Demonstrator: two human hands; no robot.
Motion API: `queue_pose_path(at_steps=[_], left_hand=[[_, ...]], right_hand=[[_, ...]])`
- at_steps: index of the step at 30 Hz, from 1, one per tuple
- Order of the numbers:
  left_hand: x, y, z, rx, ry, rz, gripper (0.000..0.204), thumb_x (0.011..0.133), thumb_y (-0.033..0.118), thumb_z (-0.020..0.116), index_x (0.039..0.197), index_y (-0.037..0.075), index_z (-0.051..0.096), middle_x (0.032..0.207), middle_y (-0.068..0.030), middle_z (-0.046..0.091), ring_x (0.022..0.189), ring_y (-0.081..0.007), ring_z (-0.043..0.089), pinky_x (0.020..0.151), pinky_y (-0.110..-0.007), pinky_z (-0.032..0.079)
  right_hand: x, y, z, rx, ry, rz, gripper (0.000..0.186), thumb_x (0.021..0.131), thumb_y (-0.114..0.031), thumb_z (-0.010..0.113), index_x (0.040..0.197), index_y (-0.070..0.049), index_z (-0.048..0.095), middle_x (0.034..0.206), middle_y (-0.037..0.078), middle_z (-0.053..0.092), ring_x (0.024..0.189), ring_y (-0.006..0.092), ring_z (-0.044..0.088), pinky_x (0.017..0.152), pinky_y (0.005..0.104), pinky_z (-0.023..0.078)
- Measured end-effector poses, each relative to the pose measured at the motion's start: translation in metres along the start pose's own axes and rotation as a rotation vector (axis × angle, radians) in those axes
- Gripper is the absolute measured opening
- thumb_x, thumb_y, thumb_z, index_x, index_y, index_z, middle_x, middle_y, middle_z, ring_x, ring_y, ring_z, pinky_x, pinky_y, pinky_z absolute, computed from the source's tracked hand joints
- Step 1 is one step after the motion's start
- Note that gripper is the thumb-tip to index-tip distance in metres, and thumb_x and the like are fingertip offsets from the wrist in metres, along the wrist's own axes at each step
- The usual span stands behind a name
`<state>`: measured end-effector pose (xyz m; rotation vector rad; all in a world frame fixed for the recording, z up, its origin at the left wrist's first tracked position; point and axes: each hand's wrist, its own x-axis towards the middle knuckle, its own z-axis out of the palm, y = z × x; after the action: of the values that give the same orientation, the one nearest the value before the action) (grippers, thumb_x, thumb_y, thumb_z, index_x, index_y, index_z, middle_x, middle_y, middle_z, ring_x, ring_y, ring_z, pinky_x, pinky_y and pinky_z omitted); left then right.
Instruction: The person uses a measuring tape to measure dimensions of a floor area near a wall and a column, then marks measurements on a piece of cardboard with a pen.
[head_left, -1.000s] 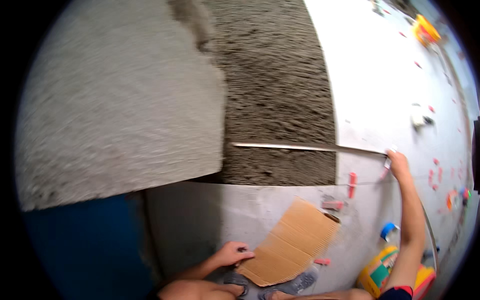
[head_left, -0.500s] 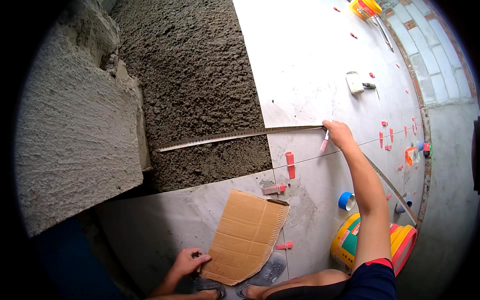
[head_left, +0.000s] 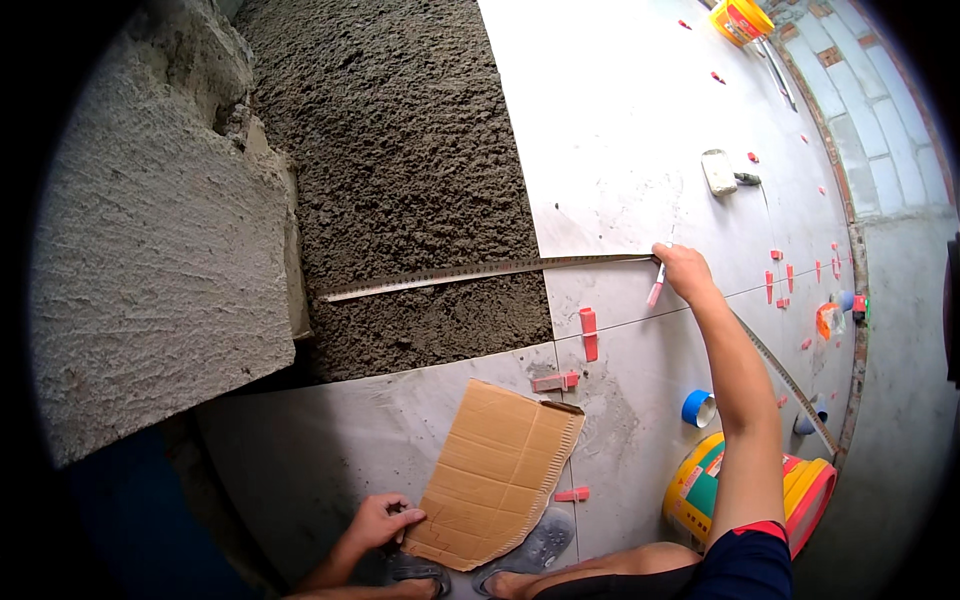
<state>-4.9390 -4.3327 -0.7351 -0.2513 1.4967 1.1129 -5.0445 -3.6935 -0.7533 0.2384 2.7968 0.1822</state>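
My right hand [head_left: 680, 268] grips a long steel tape measure [head_left: 440, 275] and a pink-and-white marker [head_left: 658, 282]. The tape stretches left over rough wet mortar [head_left: 400, 120] to the foot of a rough concrete block [head_left: 160, 250]; its other length slants down to the right, past my forearm. My left hand [head_left: 385, 522] is closed at the lower-left corner of a torn cardboard piece [head_left: 490, 470], pinching it above my grey sandals [head_left: 530, 540]. Pale floor tiles [head_left: 620, 120] border the mortar.
A yellow bucket [head_left: 690, 500] lies beside my right arm, near a blue tape roll [head_left: 698, 408]. Red levelling wedges [head_left: 588, 330] dot the tiles. A white rubber mallet [head_left: 720, 172] and a small yellow bucket [head_left: 740, 18] sit farther off. A block wall [head_left: 870, 130] stands at right.
Since a second ago the view has swung, so the scene sits farther left and sharper in frame. Both hands keep their holds. Over the last half second it shifted only slightly.
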Motion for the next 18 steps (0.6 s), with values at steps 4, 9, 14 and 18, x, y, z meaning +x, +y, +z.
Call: queue_pose_path(at_steps=[4, 9, 14, 18], left_hand=[[0.002, -0.004, 0.001, -0.022, -0.006, 0.025, 0.02, 0.085, 0.019, 0.076, 0.082, 0.001, 0.068, 0.061, -0.001, 0.062, 0.044, -0.006, 0.05, 0.042, -0.023, 0.038], [-0.005, -0.012, -0.003, 0.198, 0.025, 0.13, 0.028, 0.084, 0.027, 0.077, 0.097, 0.002, 0.07, 0.068, -0.0035, 0.065, 0.055, -0.0087, 0.055, 0.054, -0.026, 0.046], [0.001, 0.011, -0.005, 0.359, -0.268, 0.15, 0.044, 0.087, 0.039, 0.07, 0.114, 0.003, 0.067, 0.094, -0.0094, 0.072, 0.086, -0.0139, 0.063, 0.079, -0.031, 0.051], [0.002, 0.019, -0.008, 0.23, -0.34, 0.183, 0.039, 0.095, 0.033, 0.063, 0.118, 0.002, 0.064, 0.106, -0.0071, 0.069, 0.098, -0.0109, 0.059, 0.086, -0.031, 0.048]], right_hand=[[-0.001, 0.003, -0.002, 0.009, 0.01, -0.002, 0.009, 0.089, -0.015, 0.052, 0.09, -0.012, 0.06, 0.082, 0.014, 0.067, 0.081, 0.0341, 0.066, 0.068, 0.0448, 0.051], [0.004, -0.009, -0.003, -0.007, -0.079, 0.088, 0.011, 0.091, -0.018, 0.052, 0.097, -0.012, 0.058, 0.088, 0.015, 0.067, 0.086, 0.0345, 0.065, 0.071, 0.0458, 0.051], [-0.01, 0.003, -0.024, 0.076, 0.192, 0.152, 0.031, 0.089, -0.025, 0.064, 0.118, -0.016, 0.058, 0.102, 0.017, 0.065, 0.095, 0.036, 0.064, 0.078, 0.0454, 0.052], [-0.045, -0.052, -0.073, 0.304, 0.377, 0.05, 0.028, 0.091, -0.016, 0.063, 0.118, -0.011, 0.058, 0.096, 0.019, 0.065, 0.087, 0.0381, 0.065, 0.071, 0.0431, 0.051]])
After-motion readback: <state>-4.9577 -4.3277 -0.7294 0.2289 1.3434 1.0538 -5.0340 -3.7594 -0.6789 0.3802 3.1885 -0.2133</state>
